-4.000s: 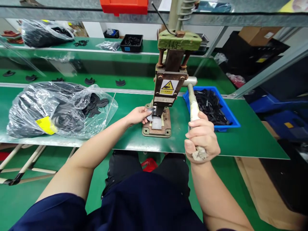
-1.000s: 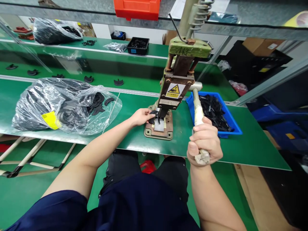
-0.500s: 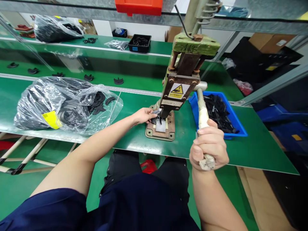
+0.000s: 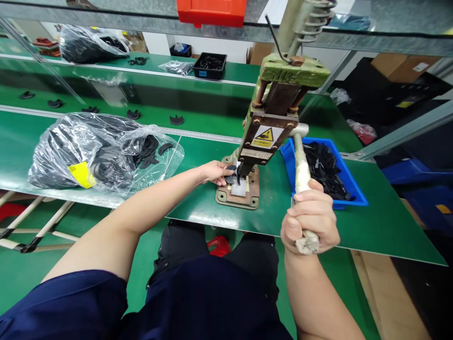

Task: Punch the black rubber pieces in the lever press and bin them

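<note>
My left hand (image 4: 216, 173) pinches a curved black plastic part (image 4: 230, 175) at the base of a hand press (image 4: 269, 118). The part lies beside the small metal plate (image 4: 239, 187), just under the press ram (image 4: 245, 168). A thin black piece stands against the ram's lower end; whether it belongs to the held part I cannot tell. Wrapped around the taped grip of the press lever (image 4: 303, 174) is my right hand (image 4: 311, 218), with its fingers closed. The lever slants down toward me from the press's right side.
Left of the press lies a clear plastic bag (image 4: 81, 156) of curved black parts. A blue bin (image 4: 359, 194) of black pieces stands at the right. Several curved parts, one a black crescent (image 4: 176, 120), sit along the strip behind. A steel shelf beam (image 4: 148, 20) crosses overhead.
The view has shifted slightly, so everything sits a little further right. Both hands keep their grips, and the lever looks about the same.
</note>
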`<action>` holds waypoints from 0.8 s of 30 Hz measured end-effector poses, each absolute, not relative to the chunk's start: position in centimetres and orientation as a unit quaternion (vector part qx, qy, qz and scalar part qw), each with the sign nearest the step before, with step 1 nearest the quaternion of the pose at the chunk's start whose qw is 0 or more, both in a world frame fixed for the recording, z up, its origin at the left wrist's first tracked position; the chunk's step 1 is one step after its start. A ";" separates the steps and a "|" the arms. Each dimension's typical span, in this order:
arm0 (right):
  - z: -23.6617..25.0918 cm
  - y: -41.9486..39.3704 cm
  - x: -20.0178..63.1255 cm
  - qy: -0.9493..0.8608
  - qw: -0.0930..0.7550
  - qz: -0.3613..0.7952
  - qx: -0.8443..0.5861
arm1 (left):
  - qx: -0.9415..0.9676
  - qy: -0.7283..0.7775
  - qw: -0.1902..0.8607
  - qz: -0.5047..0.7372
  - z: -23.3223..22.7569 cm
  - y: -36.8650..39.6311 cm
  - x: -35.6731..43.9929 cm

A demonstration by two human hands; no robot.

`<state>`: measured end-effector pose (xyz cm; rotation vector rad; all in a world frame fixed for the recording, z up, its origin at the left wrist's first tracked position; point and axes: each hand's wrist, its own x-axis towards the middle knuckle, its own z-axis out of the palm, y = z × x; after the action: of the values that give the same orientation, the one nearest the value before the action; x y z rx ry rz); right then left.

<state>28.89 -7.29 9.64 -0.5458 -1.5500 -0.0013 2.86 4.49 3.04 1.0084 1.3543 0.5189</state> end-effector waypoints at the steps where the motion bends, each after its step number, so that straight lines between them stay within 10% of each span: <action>1: 9.7 -7.3 28.8 -0.690 0.683 0.001 -0.241 | 0.437 0.592 0.635 0.236 3.1 4.3 3.0; 14: 21.6 -2.4 28.6 -0.684 0.704 0.074 -0.174 | 0.460 0.514 0.638 0.342 3.3 -0.4 2.2; 20: 11.1 -4.6 27.7 -0.659 0.663 0.085 -0.345 | 0.480 0.472 0.635 0.378 5.5 -6.0 -0.6; 24: 5.8 -8.1 26.0 -0.787 0.450 0.197 -0.373 | 0.491 0.456 0.646 0.365 6.7 -8.7 -1.5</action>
<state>25.99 -8.10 5.80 -0.9231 -1.9461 0.4883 -1.46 -8.70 6.69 1.1183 1.0380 0.8294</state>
